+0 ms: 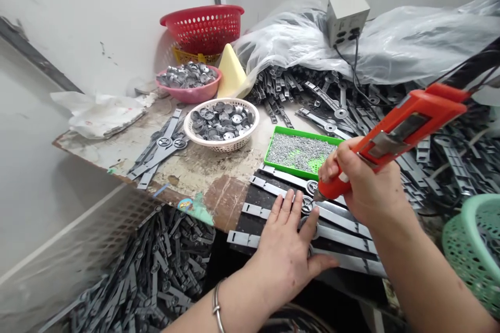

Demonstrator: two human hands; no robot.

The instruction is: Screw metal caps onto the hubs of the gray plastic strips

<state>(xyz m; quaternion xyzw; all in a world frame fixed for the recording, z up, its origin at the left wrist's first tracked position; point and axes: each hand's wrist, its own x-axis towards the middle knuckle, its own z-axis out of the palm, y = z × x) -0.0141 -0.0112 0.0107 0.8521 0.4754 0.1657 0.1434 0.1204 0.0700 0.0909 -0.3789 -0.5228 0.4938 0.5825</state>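
Against pale, scuffed walls (97, 31) stands a worktable (230, 195) whose surface is worn and peeling, with patches of brown and green. The right hand (377, 195) is wrapped around an orange power driver (406, 127), its body glossy and thick, with dark and silvery panels along the side and a narrow metal tip. The left hand (283, 252) lies flat with fingers spread, gripping nothing, over the row of grey strips (346, 218) on a black pad (260, 197). Four strips show there, long, smooth and slightly shiny, with small slots near their left ends; the second from the back has a round, spoked hub (308, 203), and the driver's tip is at it.

Just behind the strips, a bright green tray (291, 168) holds tiny silvery pieces (297, 150). Farther left, a cream basket (224, 144) is full of grey round parts (222, 120); behind it stand a pink bowl (191, 95) and a red colander (201, 28).
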